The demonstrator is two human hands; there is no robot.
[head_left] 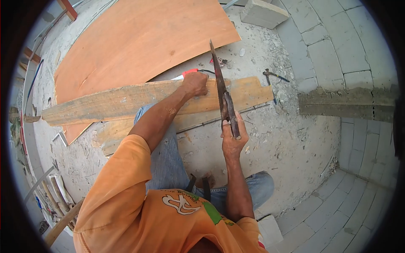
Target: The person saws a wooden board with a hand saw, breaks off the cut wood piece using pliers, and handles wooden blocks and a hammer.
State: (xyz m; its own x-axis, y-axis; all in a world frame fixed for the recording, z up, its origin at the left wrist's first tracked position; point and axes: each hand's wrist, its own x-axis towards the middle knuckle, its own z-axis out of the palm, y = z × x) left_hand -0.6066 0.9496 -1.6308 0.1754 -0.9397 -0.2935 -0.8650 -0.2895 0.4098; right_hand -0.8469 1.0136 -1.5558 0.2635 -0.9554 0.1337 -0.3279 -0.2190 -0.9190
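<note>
My right hand (234, 139) is wrapped around the dark handle of a handsaw (220, 82). The saw's blade points up and away, crossing above a long, weathered wooden plank (122, 101). My left hand (195, 83) is closed at the far edge of this plank, left of the blade; some of its fingers are hidden. Just beyond that hand a red and white object (190, 73) with a dark cord shows partly, its kind unclear. My jeans-clad knee presses against the plank's near side. A second board (116, 133) lies beneath the plank.
A large orange-brown plywood sheet (147, 38) lies behind the plank. Pincers (276, 76) rest on the dusty floor at right. A pale block (263, 13) stands at the back, beside a grey block wall (333, 50). Wooden poles (63, 221) lie at lower left.
</note>
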